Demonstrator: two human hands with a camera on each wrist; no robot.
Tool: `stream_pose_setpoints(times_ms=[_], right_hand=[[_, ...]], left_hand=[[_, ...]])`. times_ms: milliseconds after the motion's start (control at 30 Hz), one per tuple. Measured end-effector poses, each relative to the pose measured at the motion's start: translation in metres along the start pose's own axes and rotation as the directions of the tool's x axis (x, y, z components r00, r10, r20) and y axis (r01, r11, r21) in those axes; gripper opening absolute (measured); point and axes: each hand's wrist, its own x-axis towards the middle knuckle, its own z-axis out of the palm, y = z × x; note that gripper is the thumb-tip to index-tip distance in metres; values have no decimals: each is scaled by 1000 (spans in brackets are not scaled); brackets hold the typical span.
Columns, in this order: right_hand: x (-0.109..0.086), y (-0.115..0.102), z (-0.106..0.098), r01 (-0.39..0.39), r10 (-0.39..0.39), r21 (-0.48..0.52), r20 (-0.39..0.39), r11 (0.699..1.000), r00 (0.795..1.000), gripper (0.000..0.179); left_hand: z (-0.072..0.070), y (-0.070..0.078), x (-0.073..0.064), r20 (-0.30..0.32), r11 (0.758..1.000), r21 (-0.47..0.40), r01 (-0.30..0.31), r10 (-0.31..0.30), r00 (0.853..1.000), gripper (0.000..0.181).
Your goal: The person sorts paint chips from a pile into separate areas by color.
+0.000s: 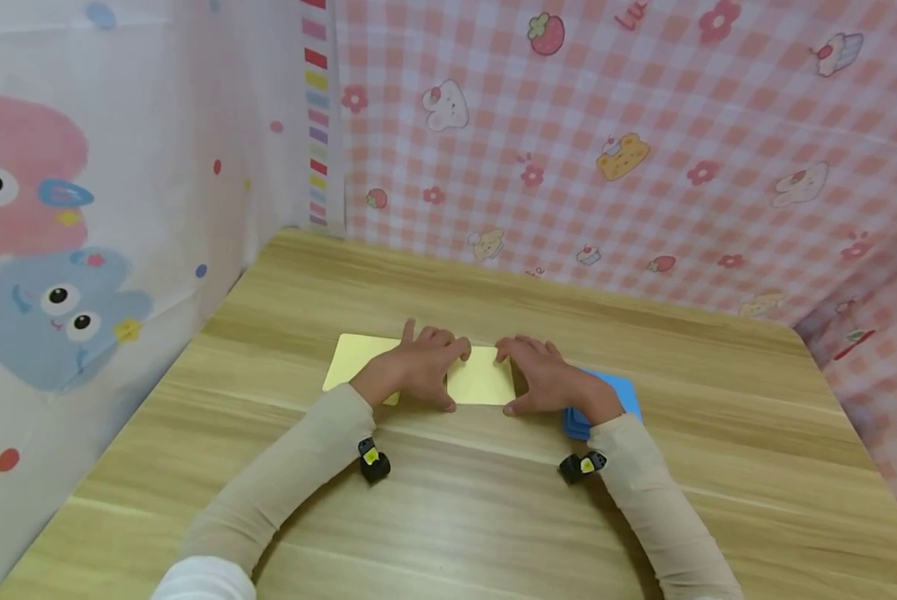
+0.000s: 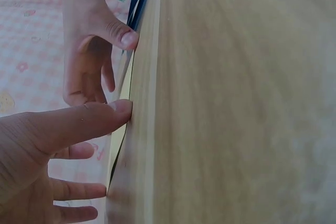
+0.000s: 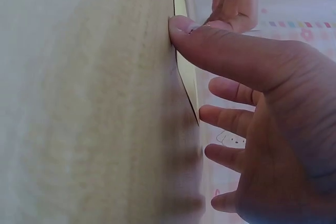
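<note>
A yellow card (image 1: 482,377) lies on the wooden table between both hands. My left hand (image 1: 423,367) holds it at its left side, thumb at the near corner and fingertips toward the far one. Opposite, the right hand (image 1: 542,377) spans the card's right side, its thumb at the near corner and curled fingers at the far corner. Another yellow card (image 1: 354,358) lies partly covered by the left hand and wrist. Under the right wrist, blue cards (image 1: 619,390) form a partly hidden stack. In the right wrist view, the yellow card (image 3: 186,77) appears nearly edge-on beside the thumb.
The wooden table (image 1: 448,508) reaches back to a pink checked cloth (image 1: 508,117). A white cloth with cartoon figures (image 1: 156,167) hangs along the left. Small black devices (image 1: 374,463) are strapped at both wrists.
</note>
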Motion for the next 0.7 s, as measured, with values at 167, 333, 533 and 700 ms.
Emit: stream_pose_setpoints(times_ms=[167, 333, 533, 700], right_hand=[[0, 0, 1, 20, -20, -11, -8, 1000, 1000, 69], [-2, -1, 2, 34, -34, -6, -17, 999, 999, 67], [-2, 0, 4, 37, -37, -8, -22, 999, 999, 67], [-2, -1, 2, 13, -14, -31, -31, 999, 999, 68]], left_hand=[[0, 3, 0, -1, 1000, -19, -17, 17, 1000, 65], [-1, 4, 1, -15, 1000, -1, -18, 18, 1000, 57], [-1, 5, -1, -9, 1000, -19, -9, 8, 1000, 59], [-2, 7, -1, -25, 1000, 2, 6, -6, 1000, 67]])
